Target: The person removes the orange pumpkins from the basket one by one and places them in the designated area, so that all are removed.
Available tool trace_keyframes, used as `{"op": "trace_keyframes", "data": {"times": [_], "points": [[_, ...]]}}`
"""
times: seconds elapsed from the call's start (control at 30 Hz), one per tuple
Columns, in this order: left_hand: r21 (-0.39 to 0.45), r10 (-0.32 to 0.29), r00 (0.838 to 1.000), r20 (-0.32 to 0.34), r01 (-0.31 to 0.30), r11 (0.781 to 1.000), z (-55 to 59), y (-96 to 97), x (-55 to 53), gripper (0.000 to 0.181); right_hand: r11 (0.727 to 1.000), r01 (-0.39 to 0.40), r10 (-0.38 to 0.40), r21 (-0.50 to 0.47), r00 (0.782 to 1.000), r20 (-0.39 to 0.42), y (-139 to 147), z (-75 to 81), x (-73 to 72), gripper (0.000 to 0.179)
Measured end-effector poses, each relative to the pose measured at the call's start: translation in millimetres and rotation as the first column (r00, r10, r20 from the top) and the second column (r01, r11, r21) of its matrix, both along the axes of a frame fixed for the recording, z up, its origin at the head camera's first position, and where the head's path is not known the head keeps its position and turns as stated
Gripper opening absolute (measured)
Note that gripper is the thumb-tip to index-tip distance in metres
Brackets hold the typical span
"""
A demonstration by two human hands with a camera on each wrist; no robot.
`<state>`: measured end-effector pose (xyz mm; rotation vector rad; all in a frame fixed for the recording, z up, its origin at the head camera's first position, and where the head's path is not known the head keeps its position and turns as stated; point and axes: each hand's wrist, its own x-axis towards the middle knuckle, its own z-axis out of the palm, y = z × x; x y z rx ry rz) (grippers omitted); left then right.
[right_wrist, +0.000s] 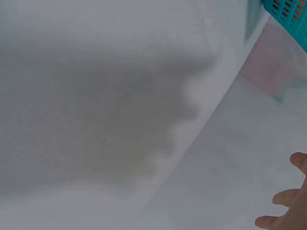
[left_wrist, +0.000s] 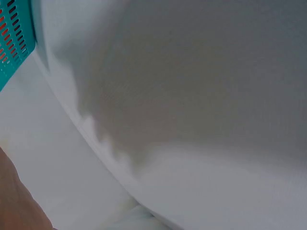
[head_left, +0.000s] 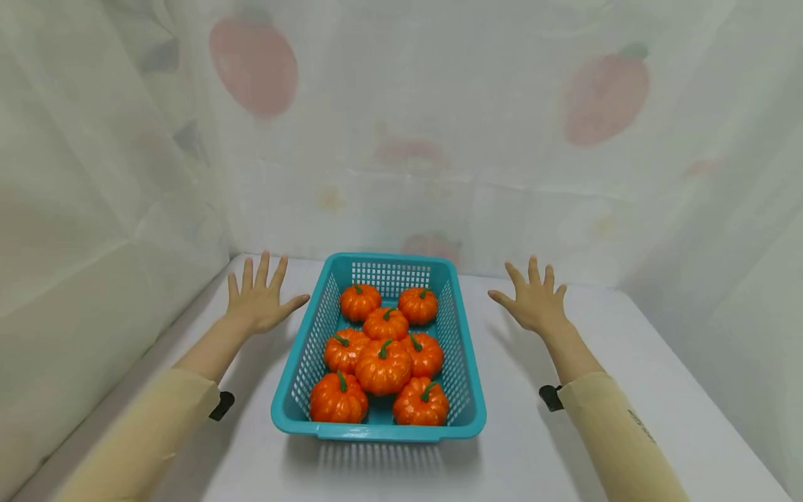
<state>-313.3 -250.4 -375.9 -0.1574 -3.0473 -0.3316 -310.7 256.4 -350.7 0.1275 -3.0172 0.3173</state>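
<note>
A teal plastic basket [head_left: 473,376] with lattice walls stands in the middle of the white table. Inside lie several small orange pumpkins [head_left: 384,368] with green stems, a few heaped at the centre. To the basket's left, my left hand [head_left: 258,303] is held over the table with its fingers spread and its thumb towards the rim. My right hand [head_left: 534,301] hovers on the other side, fingers spread too, farther from the basket. Neither hand holds anything. Both wrist views show mostly the hand's shadow on the table, with a corner of the basket at the edge.
White cloth curtains [head_left: 401,139] with faded fruit prints hang behind the table and along both sides. The white tabletop [head_left: 527,446] extends around the basket. A dark wrist strap [head_left: 551,398] shows below the right forearm, another strap [head_left: 222,406] by the left.
</note>
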Motion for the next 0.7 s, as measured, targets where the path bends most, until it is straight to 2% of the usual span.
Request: {"op": "trace_keyframes", "data": {"times": [0.33, 0.47, 0.53, 0.6, 0.63, 0.67, 0.7], "points": [[0.017, -0.001, 1.0, 0.01, 0.001, 1.0, -0.4, -1.0, -0.3, 0.1, 1.0, 0.01, -0.01, -0.003, 1.0, -0.004, 2, -1.2, -0.5, 0.084], [0.078, 0.002, 1.0, 0.009, -0.003, 0.997, 6.0, -2.6, -1.3, 0.099, 0.999, -0.009, 0.006, -0.046, 0.998, -0.063, -6, 5.4, -1.0, 0.082], [0.132, -0.011, 1.0, 0.002, 0.01, 0.991, 9.7, -3.6, -2.2, 0.097, 0.993, -0.041, 0.03, -0.107, 0.995, -0.098, -14, 11.1, 0.3, 0.08], [0.217, -0.038, 0.999, 0.001, 0.037, 0.976, 13.7, -4.4, -3.5, 0.094, 0.979, -0.088, 0.065, -0.186, 0.99, -0.126, -25, 17.3, 4.0, 0.078], [0.273, -0.056, 0.998, 0.007, 0.052, 0.961, 16.2, -4.1, -3.6, 0.092, 0.966, -0.118, 0.088, -0.23, 0.986, -0.139, -31, 20.5, 6.7, 0.076], [0.339, -0.075, 0.997, 0.019, 0.064, 0.938, 18.4, -4.0, -3.8, 0.091, 0.949, -0.154, 0.116, -0.276, 0.982, -0.15, -38, 23.7, 9.7, 0.074], [0.417, -0.099, 0.994, 0.035, 0.076, 0.906, 20.6, -3.7, -3.8, 0.089, 0.931, -0.191, 0.148, -0.312, 0.976, -0.158, -44, 26.0, 12.7, 0.073]]}}
